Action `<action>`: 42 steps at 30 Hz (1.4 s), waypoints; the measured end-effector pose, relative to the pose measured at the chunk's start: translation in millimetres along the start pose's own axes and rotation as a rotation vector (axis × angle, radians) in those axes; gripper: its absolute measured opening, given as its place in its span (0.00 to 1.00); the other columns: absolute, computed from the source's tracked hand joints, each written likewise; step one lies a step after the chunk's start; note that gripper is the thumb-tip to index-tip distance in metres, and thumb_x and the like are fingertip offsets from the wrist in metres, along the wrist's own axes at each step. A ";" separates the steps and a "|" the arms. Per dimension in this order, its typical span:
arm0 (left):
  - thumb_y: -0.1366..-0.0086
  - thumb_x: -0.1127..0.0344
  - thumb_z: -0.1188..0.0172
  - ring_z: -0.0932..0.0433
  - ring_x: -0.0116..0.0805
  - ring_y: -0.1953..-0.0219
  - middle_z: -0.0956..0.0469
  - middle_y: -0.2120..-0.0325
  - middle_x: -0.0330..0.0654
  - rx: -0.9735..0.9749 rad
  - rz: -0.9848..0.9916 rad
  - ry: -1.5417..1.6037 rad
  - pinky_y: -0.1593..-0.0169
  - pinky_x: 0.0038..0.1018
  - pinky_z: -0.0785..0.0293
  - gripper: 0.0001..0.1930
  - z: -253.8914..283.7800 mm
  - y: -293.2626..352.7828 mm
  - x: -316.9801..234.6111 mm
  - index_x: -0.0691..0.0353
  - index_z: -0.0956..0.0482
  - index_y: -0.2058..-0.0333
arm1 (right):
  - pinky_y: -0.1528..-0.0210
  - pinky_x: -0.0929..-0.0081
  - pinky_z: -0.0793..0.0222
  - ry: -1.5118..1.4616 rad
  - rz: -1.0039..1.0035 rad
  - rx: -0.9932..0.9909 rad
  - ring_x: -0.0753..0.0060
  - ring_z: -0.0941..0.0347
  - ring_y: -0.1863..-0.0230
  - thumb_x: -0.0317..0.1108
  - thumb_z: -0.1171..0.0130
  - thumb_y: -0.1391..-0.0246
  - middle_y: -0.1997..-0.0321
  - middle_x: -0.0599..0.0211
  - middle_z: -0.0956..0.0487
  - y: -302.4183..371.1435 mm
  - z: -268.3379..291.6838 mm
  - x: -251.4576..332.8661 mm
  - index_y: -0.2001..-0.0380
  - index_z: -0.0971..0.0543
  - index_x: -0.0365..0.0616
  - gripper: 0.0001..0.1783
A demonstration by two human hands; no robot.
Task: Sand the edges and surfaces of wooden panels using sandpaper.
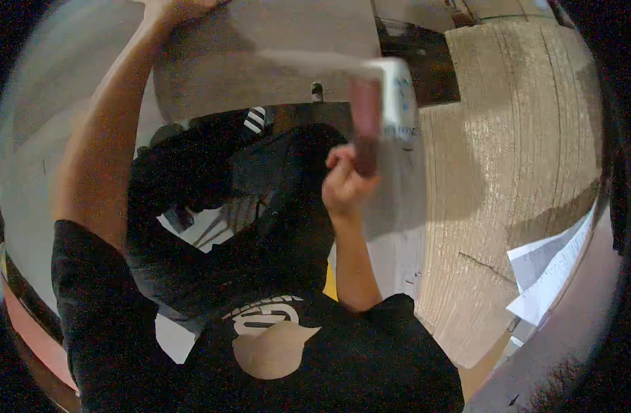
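My right hand (350, 186) is closed around the dark lower end of a long reddish-brown object (365, 113), held upright. Motion blur hides its exact kind. Right beside its upper part is a white object with blue marks (398, 96), also blurred; whether the two touch I cannot tell. My left arm reaches far forward over a grey-brown surface (274, 41). Only part of my left hand (190, 7) shows at the top edge, with its fingers mostly cut off.
To the right lies a ridged, tan cardboard-like sheet (487, 158) with white printed papers (549, 268) at its edge. A small dark cylinder (317, 92) stands ahead of my dark-clothed legs (288, 179).
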State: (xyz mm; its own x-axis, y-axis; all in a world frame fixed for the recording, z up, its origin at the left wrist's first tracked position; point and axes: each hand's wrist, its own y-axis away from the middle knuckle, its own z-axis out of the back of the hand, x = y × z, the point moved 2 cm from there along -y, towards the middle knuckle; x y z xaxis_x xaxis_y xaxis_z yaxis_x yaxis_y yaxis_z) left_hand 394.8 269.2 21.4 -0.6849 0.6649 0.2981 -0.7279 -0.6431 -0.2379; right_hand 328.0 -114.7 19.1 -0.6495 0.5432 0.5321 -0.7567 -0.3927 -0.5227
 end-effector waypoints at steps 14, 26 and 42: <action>0.43 0.18 0.57 0.63 0.54 0.24 0.54 0.26 0.39 0.026 -0.166 0.641 0.38 0.83 0.70 0.48 -38.5 -36.9 4.7 0.35 0.44 0.29 | 0.78 0.60 0.40 -0.009 -0.309 0.065 0.65 0.32 0.85 0.55 0.62 0.28 0.88 0.61 0.30 -1.0 -113.7 -36.5 0.83 0.28 0.36 0.36; 0.43 0.19 0.56 0.63 0.55 0.25 0.53 0.26 0.42 0.356 -0.166 0.534 0.37 0.81 0.72 0.47 65.1 -9.0 22.0 0.34 0.44 0.29 | 0.78 0.76 0.39 -0.416 -0.463 -0.095 0.73 0.32 0.84 0.40 0.60 0.28 0.84 0.68 0.25 20.4 -22.4 18.9 0.84 0.26 0.41 0.29; 0.44 0.18 0.54 0.62 0.54 0.25 0.54 0.26 0.40 0.321 -0.138 0.518 0.36 0.80 0.71 0.48 61.4 -5.0 11.5 0.33 0.45 0.29 | 0.78 0.78 0.41 -0.215 -0.481 0.056 0.78 0.33 0.83 0.51 0.64 0.26 0.84 0.69 0.24 6.5 -29.6 19.9 0.86 0.24 0.41 0.37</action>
State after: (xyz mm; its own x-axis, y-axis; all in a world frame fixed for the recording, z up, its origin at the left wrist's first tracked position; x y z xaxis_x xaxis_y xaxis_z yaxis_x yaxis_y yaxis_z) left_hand 392.7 256.7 82.8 -0.5716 0.7959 -0.1995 -0.8193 -0.5671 0.0845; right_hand 312.4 -84.5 6.5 -0.2239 0.5097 0.8307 -0.9720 -0.1788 -0.1523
